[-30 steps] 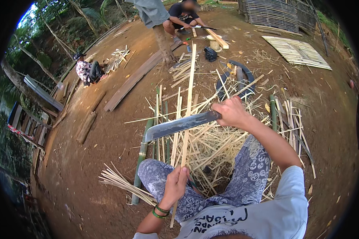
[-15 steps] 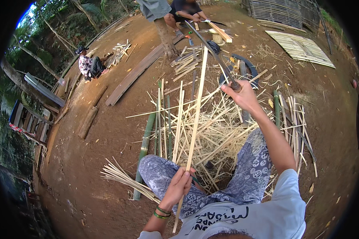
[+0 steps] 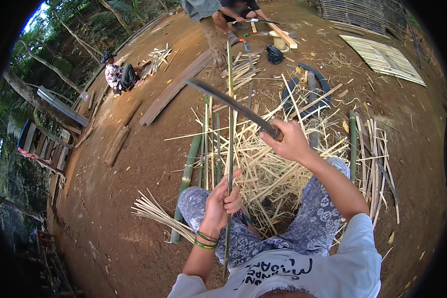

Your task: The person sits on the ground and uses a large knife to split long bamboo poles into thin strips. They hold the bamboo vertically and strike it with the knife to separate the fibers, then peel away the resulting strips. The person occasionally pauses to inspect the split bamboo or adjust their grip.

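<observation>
My left hand grips a long, narrow bamboo strip standing nearly upright before me, its dark green edge toward me. My index finger points out to the right while the other fingers wrap round the strip. In my right hand is the wooden handle of a machete. Its long dark blade slants up to the left and crosses the strip well above my left hand; whether they touch I cannot tell. Beneath, between my bent legs, lies a heap of pale bamboo shavings and splints.
Green bamboo poles flank the heap, with a sheaf of thin splints by my left knee. Split strips lie right. Beyond are a black tyre piece, a plank, a woven panel, and people working.
The machete has swung from pointing up and away to slanting left across the strip. The strip has turned from its pale face to its green edge and stands more upright.
</observation>
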Demonstrator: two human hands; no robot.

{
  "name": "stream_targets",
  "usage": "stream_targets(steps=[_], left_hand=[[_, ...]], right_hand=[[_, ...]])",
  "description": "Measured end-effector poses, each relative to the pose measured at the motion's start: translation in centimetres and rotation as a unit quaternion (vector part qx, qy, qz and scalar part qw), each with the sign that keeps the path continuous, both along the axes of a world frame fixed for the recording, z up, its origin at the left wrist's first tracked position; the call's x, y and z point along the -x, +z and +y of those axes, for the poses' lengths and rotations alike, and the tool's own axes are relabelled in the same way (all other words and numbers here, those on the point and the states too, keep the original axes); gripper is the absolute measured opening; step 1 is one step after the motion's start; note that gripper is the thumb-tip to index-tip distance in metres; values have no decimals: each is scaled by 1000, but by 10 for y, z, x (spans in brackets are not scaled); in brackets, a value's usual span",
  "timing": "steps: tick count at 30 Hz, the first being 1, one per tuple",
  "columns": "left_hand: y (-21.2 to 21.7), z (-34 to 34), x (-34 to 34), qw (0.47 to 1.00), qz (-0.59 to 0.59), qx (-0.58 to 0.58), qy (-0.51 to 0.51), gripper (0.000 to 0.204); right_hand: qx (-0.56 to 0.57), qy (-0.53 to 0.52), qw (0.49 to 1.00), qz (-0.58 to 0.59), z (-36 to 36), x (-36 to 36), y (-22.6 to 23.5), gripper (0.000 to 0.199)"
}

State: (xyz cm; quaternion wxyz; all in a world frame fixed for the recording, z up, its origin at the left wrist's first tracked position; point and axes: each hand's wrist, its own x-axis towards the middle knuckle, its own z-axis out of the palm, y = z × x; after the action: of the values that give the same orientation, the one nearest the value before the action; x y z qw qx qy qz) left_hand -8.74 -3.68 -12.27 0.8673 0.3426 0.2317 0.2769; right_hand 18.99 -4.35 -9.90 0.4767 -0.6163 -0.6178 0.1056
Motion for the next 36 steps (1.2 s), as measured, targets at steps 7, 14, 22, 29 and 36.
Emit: stream_targets(steps=[7,14,22,29,36], left_hand=[[12,1,-13,999,25,-32,23,43],[13,-4,-12,996,61,-29,52,43],[20,-18,-5,995,58,-77,34,47],[24,-21,-7,992,68,-88,53,45],[34,-26,0,993,64,-92,35,44]], right_hand=[[-32,45,974,-218,-10,29,-16,23],[-52,84,961,-258,-17,42,-26,27],[-5,45,974,-223,-9,28,-8,26],[-9,74,966,-247,-16,40,-13,27],[-29,42,964,-262,-10,26,-4,23]])
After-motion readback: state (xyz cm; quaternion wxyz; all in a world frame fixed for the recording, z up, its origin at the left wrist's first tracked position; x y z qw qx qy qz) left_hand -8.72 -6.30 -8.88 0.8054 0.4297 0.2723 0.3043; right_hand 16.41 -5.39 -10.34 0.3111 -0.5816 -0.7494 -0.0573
